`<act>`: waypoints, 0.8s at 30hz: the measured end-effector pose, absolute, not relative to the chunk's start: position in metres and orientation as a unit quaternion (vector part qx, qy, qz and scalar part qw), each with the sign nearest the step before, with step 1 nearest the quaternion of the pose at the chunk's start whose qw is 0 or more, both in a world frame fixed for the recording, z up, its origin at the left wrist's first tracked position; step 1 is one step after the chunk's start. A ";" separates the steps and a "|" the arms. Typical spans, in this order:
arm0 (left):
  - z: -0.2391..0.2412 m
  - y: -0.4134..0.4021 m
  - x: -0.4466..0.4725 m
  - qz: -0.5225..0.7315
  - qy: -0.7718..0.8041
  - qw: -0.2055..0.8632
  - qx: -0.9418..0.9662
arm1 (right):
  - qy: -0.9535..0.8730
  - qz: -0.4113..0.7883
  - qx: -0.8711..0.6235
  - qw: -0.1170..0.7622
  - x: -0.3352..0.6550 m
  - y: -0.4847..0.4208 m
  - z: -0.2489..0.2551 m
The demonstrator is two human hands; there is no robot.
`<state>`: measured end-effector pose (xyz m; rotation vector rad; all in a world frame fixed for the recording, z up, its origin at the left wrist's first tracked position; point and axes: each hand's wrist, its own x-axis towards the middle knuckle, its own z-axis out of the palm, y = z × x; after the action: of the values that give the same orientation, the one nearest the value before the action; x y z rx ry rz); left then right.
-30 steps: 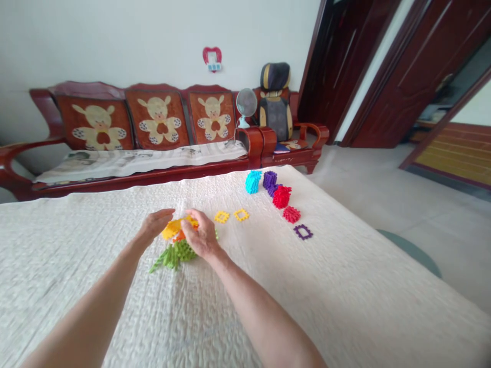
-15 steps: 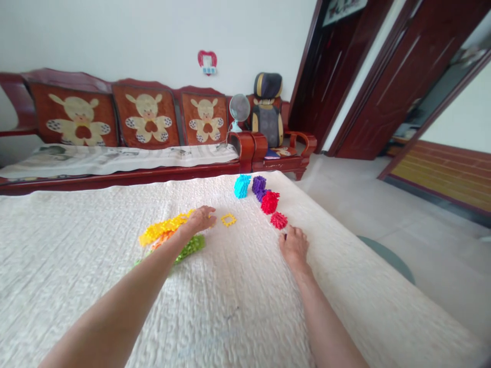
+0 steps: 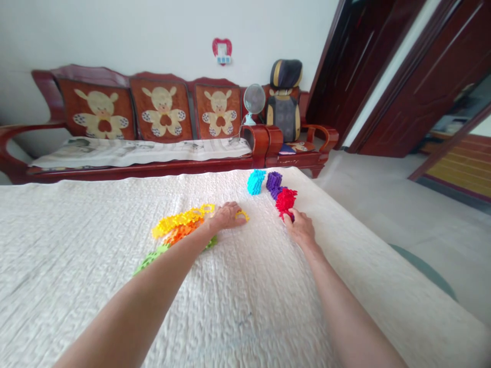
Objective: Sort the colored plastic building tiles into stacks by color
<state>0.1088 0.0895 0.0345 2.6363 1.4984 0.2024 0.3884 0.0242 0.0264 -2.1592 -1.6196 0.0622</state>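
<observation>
My left hand (image 3: pixel 227 215) is over a single yellow square ring piece (image 3: pixel 246 216), with its fingers curled on it. Behind the hand, to the left, stretches a row of yellow pieces (image 3: pixel 174 223). Orange pieces (image 3: pixel 183 233) and green pieces (image 3: pixel 153 257) lie alongside, partly hidden by my left forearm. My right hand (image 3: pixel 302 228) has its thumb and finger on either side of a small stack of red pieces (image 3: pixel 287 215). Just behind it stands another red stack (image 3: pixel 287 198). Purple stacks (image 3: pixel 274 181) and a light blue stack (image 3: pixel 256 182) are farther back.
A quilted white cover (image 3: pixel 245 296) spreads beneath everything. Beyond its far edge is a wooden sofa (image 3: pixel 161 168) with bear-patterned cushions. A small fan (image 3: pixel 254 99) and an armchair with a massage pad (image 3: pixel 283 115) are at the back right. Tiled floor (image 3: pixel 383 189) lies to the right.
My left hand has moved right, off the yellow row and onto the lone yellow ring. My right hand has reached forward to the nearer red stack. The view has turned slightly left.
</observation>
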 end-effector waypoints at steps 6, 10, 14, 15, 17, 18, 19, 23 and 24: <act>0.047 0.073 0.103 0.033 0.495 0.048 0.867 | -0.647 -0.001 -0.716 0.264 0.347 0.017 0.021; 0.061 0.065 0.078 0.003 0.525 0.037 0.851 | -0.646 -0.017 -0.722 0.247 0.320 0.019 0.027; 0.068 0.057 0.046 -0.016 0.580 0.032 0.814 | -0.574 0.039 -0.790 0.213 0.323 0.024 0.035; 0.069 0.056 0.038 -0.019 0.592 0.034 0.805 | -0.567 0.051 -0.795 0.209 0.325 0.024 0.036; 0.073 0.054 0.024 -0.020 0.619 0.039 0.785 | -0.582 0.068 -0.782 0.211 0.326 0.026 0.035; 0.075 0.053 0.019 -0.018 0.633 0.039 0.773 | -0.596 0.077 -0.770 0.216 0.324 0.026 0.034; 0.079 0.052 0.015 -0.012 0.647 0.036 0.762 | -0.607 0.089 -0.758 0.222 0.320 0.026 0.034; 0.092 0.046 0.027 0.050 0.646 0.017 0.761 | -0.604 0.147 -0.727 0.292 0.296 0.028 0.037; 0.094 0.044 0.037 0.068 0.623 0.020 0.779 | -0.590 0.160 -0.722 0.325 0.291 0.029 0.039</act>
<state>0.0372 0.0439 0.0938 2.4167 1.9341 0.2109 0.2906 0.0286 0.0394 -1.8920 -1.5468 0.4187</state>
